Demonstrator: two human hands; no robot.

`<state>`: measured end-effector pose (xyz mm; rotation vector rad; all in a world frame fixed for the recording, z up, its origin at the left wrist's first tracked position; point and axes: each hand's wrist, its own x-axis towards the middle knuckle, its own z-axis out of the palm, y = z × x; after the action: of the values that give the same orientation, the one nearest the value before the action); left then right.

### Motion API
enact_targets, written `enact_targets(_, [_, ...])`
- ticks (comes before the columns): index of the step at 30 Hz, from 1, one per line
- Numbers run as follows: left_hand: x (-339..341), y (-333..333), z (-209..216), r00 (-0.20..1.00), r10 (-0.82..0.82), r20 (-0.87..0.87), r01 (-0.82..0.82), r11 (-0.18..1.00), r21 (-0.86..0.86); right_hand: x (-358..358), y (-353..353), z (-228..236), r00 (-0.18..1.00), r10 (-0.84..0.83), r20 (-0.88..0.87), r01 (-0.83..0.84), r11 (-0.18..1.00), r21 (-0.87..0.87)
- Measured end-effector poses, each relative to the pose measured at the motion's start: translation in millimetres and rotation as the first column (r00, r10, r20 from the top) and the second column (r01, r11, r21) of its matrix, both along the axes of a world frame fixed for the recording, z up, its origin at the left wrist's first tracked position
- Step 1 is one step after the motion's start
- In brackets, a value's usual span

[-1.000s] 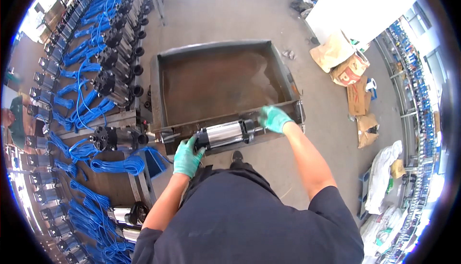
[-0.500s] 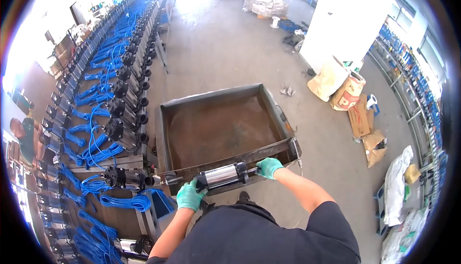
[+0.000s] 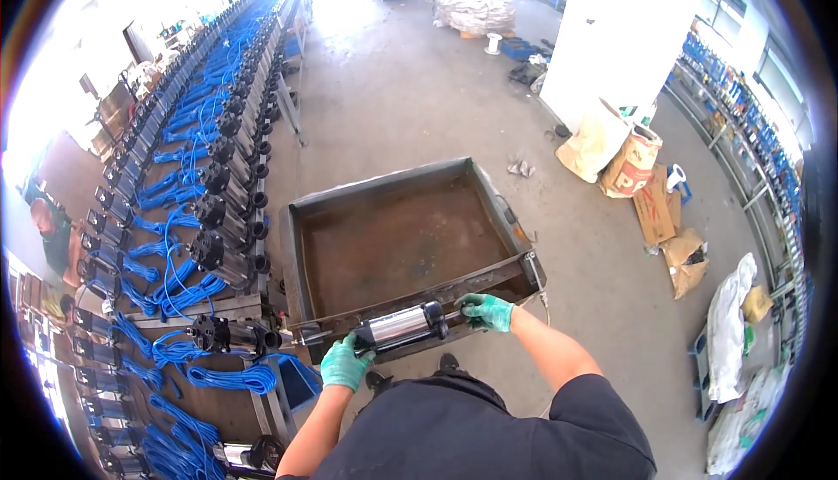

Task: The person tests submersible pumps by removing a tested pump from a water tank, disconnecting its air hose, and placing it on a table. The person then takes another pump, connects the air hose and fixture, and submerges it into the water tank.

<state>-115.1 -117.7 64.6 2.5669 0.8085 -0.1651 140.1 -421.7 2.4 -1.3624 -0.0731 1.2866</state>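
1. Head view: our left hand (image 3: 344, 365) touches the black end (image 3: 363, 339) of the silver motor (image 3: 397, 325); its grip we cannot tell.
2. The motor lies between our hands.
3. Our right hand (image 3: 486, 312) curls around its shaft (image 3: 451, 315).
4. Beyond: a metal tank (image 3: 384, 185).

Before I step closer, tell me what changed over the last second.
The right hand, earlier a blur near the tip of the rod, has settled there and seems to grip it. The view tilted up, showing more floor. The left hand stayed at the steel cylinder.
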Motion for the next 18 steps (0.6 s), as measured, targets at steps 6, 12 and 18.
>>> enact_targets(6, [-2.4,-0.3,-4.5,1.000,0.019,0.003,-0.019,1.000,-0.006,16.5,8.2,19.3,0.925,-0.017,-0.380,-0.006,0.998,-0.060])
enact_targets(12, [-3.5,-2.6,-3.2,1.000,0.018,0.015,-0.018,1.000,-0.016,26.7,10.6,34.6,0.944,0.320,0.078,-0.316,0.947,-0.064])
enact_targets(18, [1.2,-3.7,-2.5,0.999,0.034,0.020,-0.033,0.999,-0.028,9.4,45.6,45.1,0.106,0.919,0.381,-0.325,0.394,-0.860])
